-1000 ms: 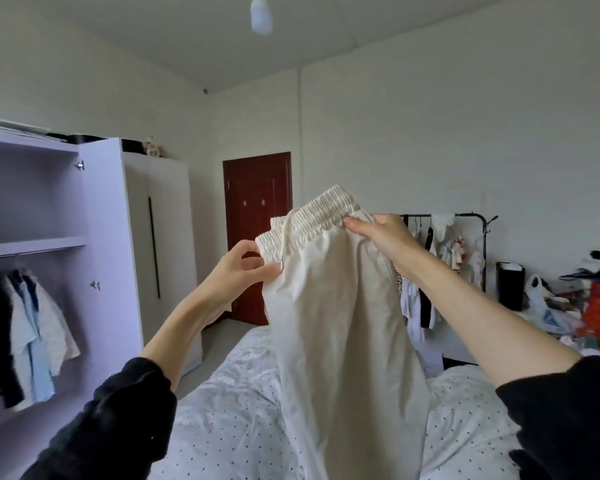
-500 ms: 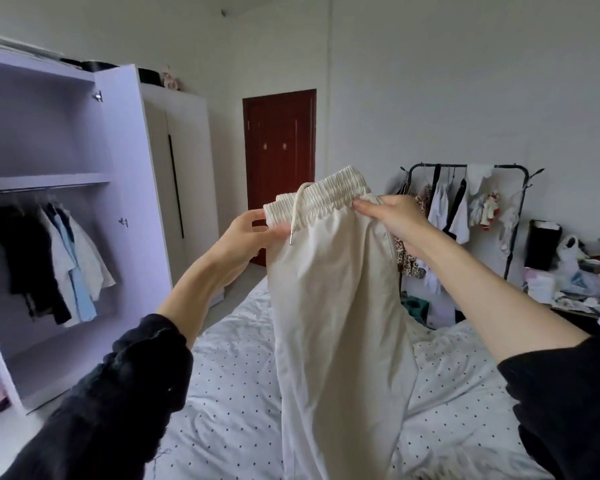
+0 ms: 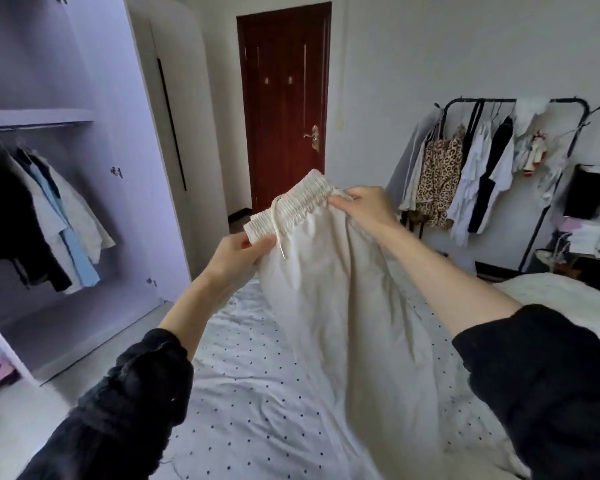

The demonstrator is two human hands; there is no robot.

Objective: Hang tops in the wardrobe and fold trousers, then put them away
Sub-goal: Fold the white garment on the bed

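Room: bedroom with a dotted white bed [image 3: 257, 393] below the hands, an open lilac wardrobe [image 3: 94, 81] to the left with tops [image 3: 49, 220] already hanging, a dark red door [image 3: 284, 98] behind and a loaded clothes rack [image 3: 499, 161] to the right.
Trousers: cream trousers [image 3: 343, 323] held up by the elastic waistband [image 3: 291, 206], legs draping down onto the bed.
Left hand: left hand [image 3: 236, 254] pinches the near end of the waistband.
Right hand: right hand [image 3: 364, 206] grips the far end of the waistband.
Step, as I judge it: squaring the trousers up before folding.
Risk, uneven legs: the fabric bunches below the waistband; if laid down like this, the fold would probably come out crooked.
Risk, drawstring: the loose cord [image 3: 278, 226] with its metal tip hangs free and could get trapped in the fold.
Risk, slip: both holds are light fingertip pinches, so a shake might pull one corner free.
Risk, creases: the rumpled bed could press wrinkles in.
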